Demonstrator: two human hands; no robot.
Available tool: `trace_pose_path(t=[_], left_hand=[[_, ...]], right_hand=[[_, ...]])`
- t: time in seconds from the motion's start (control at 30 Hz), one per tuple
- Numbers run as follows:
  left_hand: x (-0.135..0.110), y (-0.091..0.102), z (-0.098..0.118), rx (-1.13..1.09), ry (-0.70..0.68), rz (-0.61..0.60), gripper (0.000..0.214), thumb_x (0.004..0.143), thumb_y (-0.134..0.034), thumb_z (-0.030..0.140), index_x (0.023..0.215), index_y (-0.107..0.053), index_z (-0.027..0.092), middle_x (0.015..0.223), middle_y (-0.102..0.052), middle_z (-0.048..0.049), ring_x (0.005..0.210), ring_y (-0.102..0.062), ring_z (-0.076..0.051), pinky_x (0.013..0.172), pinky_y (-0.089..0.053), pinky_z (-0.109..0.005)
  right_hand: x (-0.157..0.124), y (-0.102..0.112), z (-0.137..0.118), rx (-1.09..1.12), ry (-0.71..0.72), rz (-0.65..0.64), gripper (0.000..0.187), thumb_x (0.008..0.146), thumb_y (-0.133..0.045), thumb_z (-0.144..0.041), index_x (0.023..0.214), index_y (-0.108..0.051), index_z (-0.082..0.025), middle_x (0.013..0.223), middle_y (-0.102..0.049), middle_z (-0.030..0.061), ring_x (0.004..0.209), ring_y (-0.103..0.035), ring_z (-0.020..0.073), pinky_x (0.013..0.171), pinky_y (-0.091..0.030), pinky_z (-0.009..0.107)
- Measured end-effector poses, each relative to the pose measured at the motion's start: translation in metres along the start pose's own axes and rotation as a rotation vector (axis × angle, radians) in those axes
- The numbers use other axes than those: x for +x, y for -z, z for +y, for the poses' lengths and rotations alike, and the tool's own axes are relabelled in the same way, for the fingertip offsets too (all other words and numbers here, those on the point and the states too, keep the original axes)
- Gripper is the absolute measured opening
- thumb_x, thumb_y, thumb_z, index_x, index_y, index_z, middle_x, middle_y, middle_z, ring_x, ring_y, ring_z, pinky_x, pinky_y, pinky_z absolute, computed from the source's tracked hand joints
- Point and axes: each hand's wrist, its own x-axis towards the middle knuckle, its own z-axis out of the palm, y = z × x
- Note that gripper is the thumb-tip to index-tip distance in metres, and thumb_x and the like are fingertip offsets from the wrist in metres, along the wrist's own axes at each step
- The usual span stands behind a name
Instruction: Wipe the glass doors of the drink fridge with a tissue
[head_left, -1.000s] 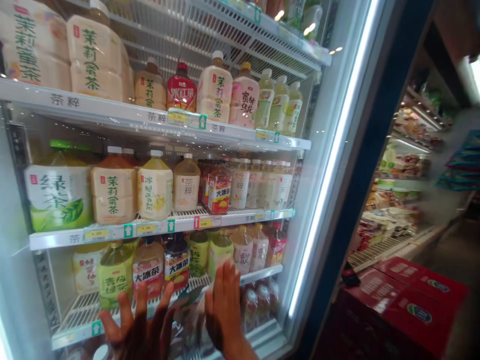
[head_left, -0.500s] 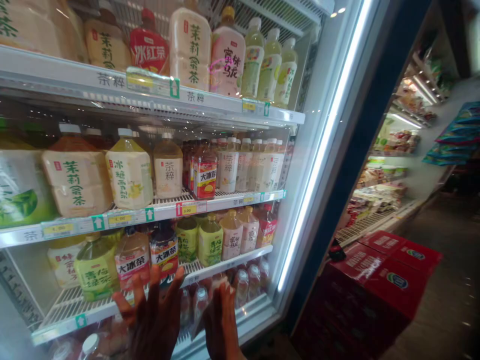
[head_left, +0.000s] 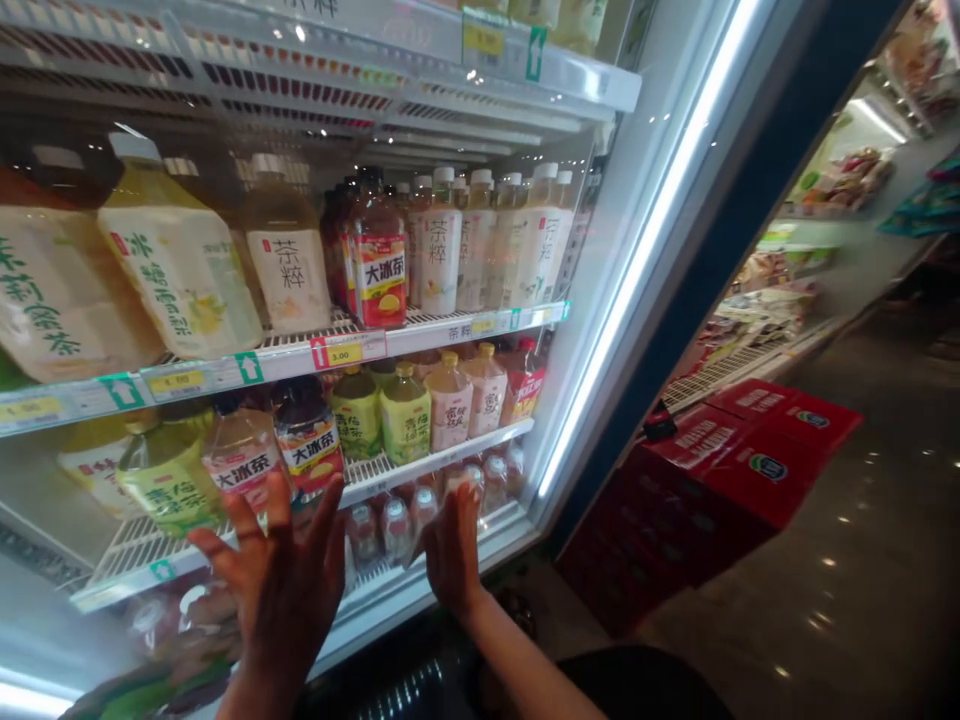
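Note:
Both my hands are raised against the glass door [head_left: 480, 135] of a lit drinks cooler. My left hand [head_left: 281, 580] is open, its fingers spread toward the glass in front of a bottle of red-labelled iced tea [head_left: 309, 440]. To its right, my right hand [head_left: 454, 550] appears edge-on, fingers stretched out and close together, at the glass before the lowest row of bottles [head_left: 395, 525]. A pale patch beside its fingers may be a reflection; I cannot tell. No held thing is visible in either hand.
Shelves carry rows of bottled tea, among them a pear drink bottle [head_left: 180, 270] and green tea bottles [head_left: 405, 420]. A bright light strip [head_left: 660, 230] runs along the cooler's right side. Red cartons [head_left: 720, 470] are stacked on the floor to the right, before another lit display [head_left: 757, 310].
My view has tipped downward, so the shelves sit higher in the picture and more of my forearms and the floor show. Both hands remain raised at the glass.

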Motion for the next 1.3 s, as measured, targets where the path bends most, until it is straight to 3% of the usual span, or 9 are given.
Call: trace_pose_path(t=[0.1, 0.33, 0.4, 0.57, 0.63, 0.87, 0.93, 1.13, 1.3], left_hand=[[-0.001, -0.002, 0.009, 0.003, -0.032, -0.038, 0.095, 0.087, -0.072, 0.022, 0.162, -0.015, 0.035, 0.173, 0.011, -0.0072, 0.159, 0.012, -0.038, 0.125, 0.01, -0.068], [-0.009, -0.013, 0.027, -0.038, -0.129, -0.076, 0.096, 0.086, -0.073, 0.022, 0.162, -0.017, 0.034, 0.173, 0.011, -0.0108, 0.159, 0.011, -0.039, 0.123, 0.004, -0.074], [-0.013, -0.016, 0.031, -0.051, -0.137, -0.084, 0.096, 0.085, -0.073, 0.022, 0.162, -0.017, 0.035, 0.173, 0.012, -0.009, 0.16, 0.01, -0.039, 0.123, 0.004, -0.074], [-0.021, -0.03, 0.04, -0.048, -0.204, -0.09, 0.096, 0.084, -0.075, 0.021, 0.162, -0.02, 0.033, 0.174, 0.009, -0.0095, 0.16, 0.01, -0.038, 0.125, 0.004, -0.072], [-0.022, -0.034, 0.041, -0.047, -0.229, -0.095, 0.097, 0.082, -0.076, 0.02, 0.162, -0.022, 0.03, 0.174, 0.007, -0.011, 0.16, 0.011, -0.039, 0.124, 0.004, -0.072], [-0.024, -0.037, 0.033, -0.065, -0.162, -0.094, 0.098, 0.081, -0.077, 0.02, 0.161, -0.023, 0.035, 0.173, 0.014, -0.0052, 0.159, 0.018, -0.036, 0.122, 0.014, -0.069], [-0.024, -0.039, 0.03, -0.057, -0.142, -0.099, 0.096, 0.082, -0.077, 0.022, 0.16, -0.025, 0.036, 0.174, 0.012, -0.0038, 0.159, 0.016, -0.037, 0.121, 0.014, -0.07], [-0.026, -0.044, 0.025, -0.001, -0.142, -0.116, 0.092, 0.084, -0.076, 0.025, 0.159, -0.025, 0.042, 0.174, 0.005, -0.0013, 0.16, 0.01, -0.037, 0.121, 0.01, -0.073], [-0.034, -0.028, 0.016, 0.006, -0.123, -0.142, 0.096, 0.083, -0.076, 0.021, 0.159, -0.022, 0.043, 0.173, -0.009, -0.0061, 0.16, 0.002, -0.041, 0.122, -0.005, -0.079]], right_hand=[[-0.006, 0.002, 0.02, -0.008, 0.036, -0.008, 0.07, 0.104, -0.032, -0.019, 0.166, -0.001, -0.021, 0.174, 0.006, 0.0016, 0.162, 0.0, 0.0209, 0.13, -0.024, 0.053], [0.126, 0.025, 0.105, -0.011, -0.16, 0.047, 0.067, 0.109, -0.025, -0.029, 0.165, 0.01, -0.018, 0.174, 0.006, 0.0109, 0.161, 0.003, 0.0312, 0.129, -0.01, 0.066], [0.108, 0.022, 0.099, -0.006, -0.216, 0.045, 0.066, 0.109, -0.023, -0.03, 0.165, 0.01, -0.017, 0.174, 0.007, 0.0122, 0.161, 0.005, 0.0312, 0.129, -0.01, 0.066], [-0.032, -0.006, 0.042, 0.01, -0.304, 0.003, 0.067, 0.108, -0.027, -0.026, 0.165, 0.006, -0.021, 0.174, 0.004, 0.0127, 0.161, 0.001, 0.0308, 0.123, -0.027, 0.069], [-0.062, -0.013, 0.045, 0.011, -0.362, -0.011, 0.068, 0.107, -0.029, -0.026, 0.166, 0.005, -0.023, 0.174, 0.001, 0.0135, 0.161, -0.002, 0.0316, 0.121, -0.029, 0.07], [0.004, -0.008, 0.17, -0.007, -0.659, 0.106, 0.065, 0.108, -0.013, -0.025, 0.162, 0.022, -0.02, 0.172, 0.019, 0.0145, 0.16, 0.015, 0.0265, 0.128, -0.006, 0.065], [0.001, -0.012, 0.149, 0.004, -0.693, 0.112, 0.065, 0.108, -0.013, -0.025, 0.161, 0.023, -0.02, 0.172, 0.02, 0.0142, 0.159, 0.017, 0.0257, 0.128, -0.005, 0.063], [-0.079, -0.032, 0.004, 0.077, -0.593, -0.041, 0.069, 0.106, -0.032, -0.025, 0.166, 0.002, -0.016, 0.174, 0.003, 0.0151, 0.161, -0.002, 0.0281, 0.125, -0.028, 0.061], [-0.074, -0.032, 0.049, 0.022, -0.493, -0.015, 0.067, 0.105, -0.019, -0.015, 0.164, 0.015, -0.016, 0.173, 0.004, 0.0175, 0.16, 0.006, 0.0297, 0.124, -0.024, 0.067]])
